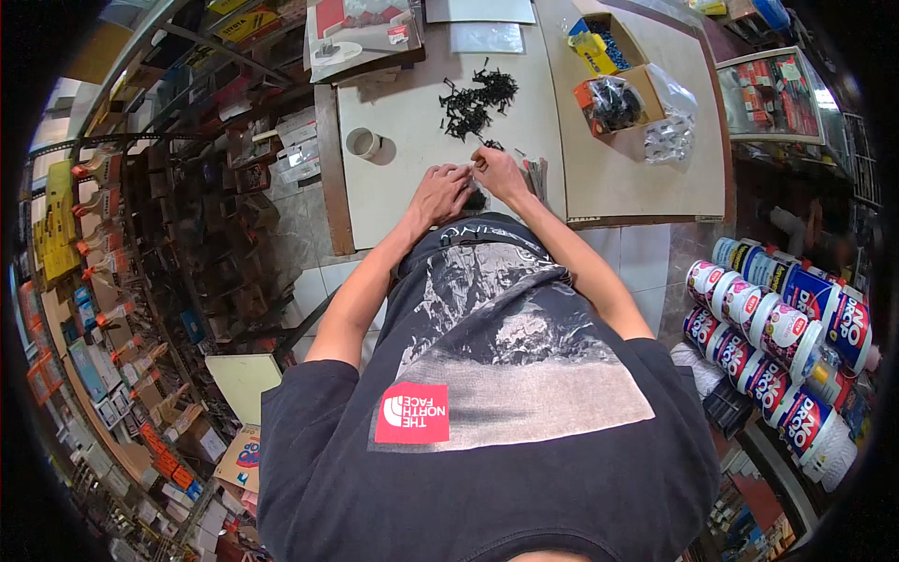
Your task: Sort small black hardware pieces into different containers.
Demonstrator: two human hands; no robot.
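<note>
Both hands meet at the near edge of a pale table (400, 190), close to my body. My left hand (444, 191) holds the side of a small clear plastic bag (475, 201) with dark contents, partly hidden by the fingers. From the other side, the pinched fingertips of my right hand (499, 173) hold the bag's upper edge. Just beyond the fingers lie a few black screws (494, 145). A larger loose pile of black screws (477, 105) spreads farther back. Several thin strips (538, 179), too small to identify, lie right of my right hand.
A white cup (363, 143) stands at left. Behind are a large picture box (365, 67) and a clear plastic sheet (487, 38). Rightward sit an open carton (635, 46), an orange box (584, 95) with bagged black pieces, and clear packets (671, 137). Stacked paint tubs (765, 337) and shelves flank me.
</note>
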